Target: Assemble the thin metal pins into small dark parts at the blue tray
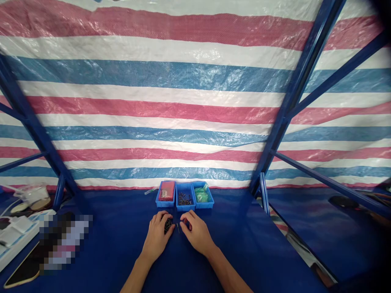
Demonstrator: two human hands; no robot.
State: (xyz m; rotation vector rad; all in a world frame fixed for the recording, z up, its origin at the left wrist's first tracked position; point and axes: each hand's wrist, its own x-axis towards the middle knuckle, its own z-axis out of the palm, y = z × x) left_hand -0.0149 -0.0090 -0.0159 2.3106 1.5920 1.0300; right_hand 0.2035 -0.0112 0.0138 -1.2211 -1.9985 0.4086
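My left hand curls around a bunch of small dark screws, which show between its thumb and fingers just above the blue table. Their exact shape is too small to make out. Across a narrow gap, my right hand is bent with thumb and forefinger apart, and nothing shows between them. A single thin screw lies between the two hands, nearest the right fingertips. Just beyond the hands, a blue bin contains more dark screws.
Beside the middle bin stand a left bin with red packets and a right bin with green packets. A small clear bag lies left of them. A phone and power strip sit far left. Blue metal posts frame the table.
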